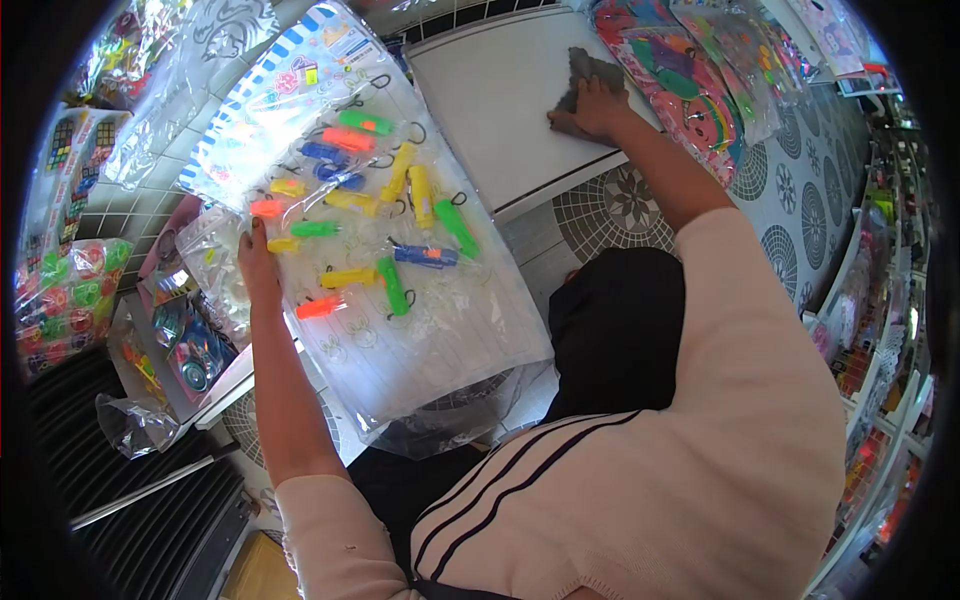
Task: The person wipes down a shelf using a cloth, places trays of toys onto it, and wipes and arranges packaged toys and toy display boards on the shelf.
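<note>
My left hand (260,268) grips the left edge of a large clear plastic pack (400,360) with a blue-and-white striped header card. Inside the pack, or on it, are several small bright tube-shaped items with dark loops, such as a yellow one (420,195), a green one (457,228) and a blue one (425,256); their exact kind is unclear. Away to the right, my right hand (600,108) presses on a crumpled grey cloth (592,70), with its fingers curved over it. The cloth lies on a white flat top (490,75).
Packs of colourful toys (670,90) lean at the right of the white top. Wrapped goods (75,290) and an open box (185,350) stand on the left. Shelves of goods (880,400) line the far right, beside a patterned tile floor (790,200).
</note>
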`<control>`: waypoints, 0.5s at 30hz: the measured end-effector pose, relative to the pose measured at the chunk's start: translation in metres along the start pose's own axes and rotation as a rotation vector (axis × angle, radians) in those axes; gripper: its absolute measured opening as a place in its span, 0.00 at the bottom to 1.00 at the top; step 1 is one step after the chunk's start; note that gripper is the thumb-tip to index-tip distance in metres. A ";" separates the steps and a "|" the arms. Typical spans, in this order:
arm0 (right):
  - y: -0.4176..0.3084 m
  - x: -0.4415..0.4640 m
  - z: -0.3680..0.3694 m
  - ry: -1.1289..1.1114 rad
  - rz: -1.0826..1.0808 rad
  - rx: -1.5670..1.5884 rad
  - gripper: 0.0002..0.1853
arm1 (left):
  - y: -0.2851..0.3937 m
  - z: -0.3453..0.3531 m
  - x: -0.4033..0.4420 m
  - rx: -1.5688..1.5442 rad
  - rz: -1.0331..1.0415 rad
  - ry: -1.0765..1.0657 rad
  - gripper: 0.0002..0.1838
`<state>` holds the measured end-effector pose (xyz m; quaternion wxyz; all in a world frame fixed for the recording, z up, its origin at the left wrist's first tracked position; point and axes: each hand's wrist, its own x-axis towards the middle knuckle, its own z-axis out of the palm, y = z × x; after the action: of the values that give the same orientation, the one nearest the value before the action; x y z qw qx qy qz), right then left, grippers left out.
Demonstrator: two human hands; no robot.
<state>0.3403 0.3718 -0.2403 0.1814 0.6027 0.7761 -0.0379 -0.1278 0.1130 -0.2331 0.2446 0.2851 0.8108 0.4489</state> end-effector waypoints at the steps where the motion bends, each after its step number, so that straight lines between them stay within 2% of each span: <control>1: -0.004 -0.011 0.000 -0.018 -0.043 -0.068 0.59 | 0.000 -0.001 -0.002 0.014 -0.001 0.008 0.27; 3: -0.007 -0.056 0.006 -0.054 -0.119 -0.215 0.60 | -0.001 -0.003 0.000 0.031 -0.009 -0.023 0.28; 5: -0.007 -0.108 0.014 -0.061 -0.292 -0.204 0.59 | -0.006 0.001 0.004 0.059 -0.003 -0.039 0.29; 8: -0.009 -0.154 0.030 -0.020 -0.395 -0.169 0.57 | -0.020 0.000 0.018 0.062 0.007 -0.042 0.29; 11: -0.012 -0.147 0.025 -0.054 -0.349 -0.108 0.56 | -0.033 -0.002 0.028 0.054 -0.005 -0.053 0.28; 15: 0.008 -0.113 0.019 -0.106 -0.123 0.025 0.57 | -0.020 -0.004 0.020 0.011 -0.036 -0.097 0.27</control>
<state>0.3759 0.2646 -0.2202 0.2123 0.5533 0.8004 -0.0905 -0.1499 0.1156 -0.2518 0.2898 0.2933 0.8054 0.4257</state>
